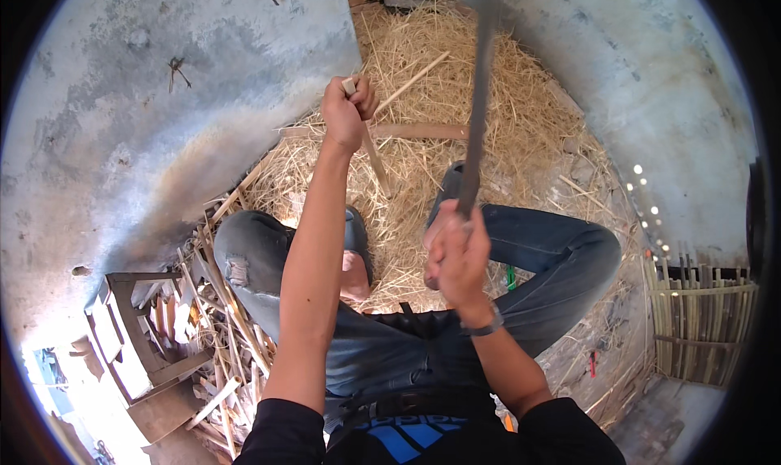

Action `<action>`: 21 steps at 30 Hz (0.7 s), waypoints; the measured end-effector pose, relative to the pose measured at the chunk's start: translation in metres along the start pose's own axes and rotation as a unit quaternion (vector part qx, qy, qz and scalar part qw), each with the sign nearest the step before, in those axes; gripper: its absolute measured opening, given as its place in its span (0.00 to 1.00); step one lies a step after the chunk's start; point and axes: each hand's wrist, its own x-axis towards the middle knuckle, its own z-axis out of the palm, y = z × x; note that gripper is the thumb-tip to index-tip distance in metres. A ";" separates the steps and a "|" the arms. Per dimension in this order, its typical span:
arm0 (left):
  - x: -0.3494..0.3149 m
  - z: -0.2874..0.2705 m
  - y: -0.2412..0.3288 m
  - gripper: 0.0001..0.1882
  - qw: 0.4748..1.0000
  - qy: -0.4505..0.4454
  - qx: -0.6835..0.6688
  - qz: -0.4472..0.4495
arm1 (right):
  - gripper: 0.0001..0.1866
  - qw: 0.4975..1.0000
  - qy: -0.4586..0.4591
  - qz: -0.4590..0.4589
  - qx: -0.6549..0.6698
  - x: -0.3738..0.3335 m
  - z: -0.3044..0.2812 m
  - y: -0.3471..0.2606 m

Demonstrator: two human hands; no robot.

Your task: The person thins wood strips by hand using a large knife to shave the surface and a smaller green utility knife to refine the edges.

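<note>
Your left hand (346,115) grips a wooden stick (377,162) slanting over the straw (423,74); your right hand (462,252) clenches a long dark blade (478,99), apart from it. Straw-covered room opens between your knees (254,231) and the walls (203,50).

Clearance: open gap between left hand (348,111) and dark blade (481,82).
Held stick (375,157) slants down into gap; board (419,130) lies on straw (512,99) beneath; bent knees (244,237) flank; scrap wood (232,323) crowds left knee; pale walls (203,42) bound both sides.
</note>
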 end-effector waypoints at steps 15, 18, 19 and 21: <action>-0.005 -0.001 0.000 0.20 1.000 -0.014 0.005 0.026 | 0.20 0.863 -0.127 0.358 0.334 0.028 -0.051 -0.005; -0.012 -0.005 0.005 0.20 1.000 0.006 0.005 0.026 | 0.19 0.984 -0.038 0.086 0.154 0.020 -0.019 -0.055; -0.013 -0.005 0.007 0.20 1.000 0.010 0.004 0.026 | 0.18 0.989 -0.031 0.042 0.142 0.018 -0.011 -0.062; -0.011 -0.002 0.005 0.20 1.000 0.006 0.008 0.026 | 0.17 0.992 -0.008 -0.047 0.113 0.011 0.006 -0.070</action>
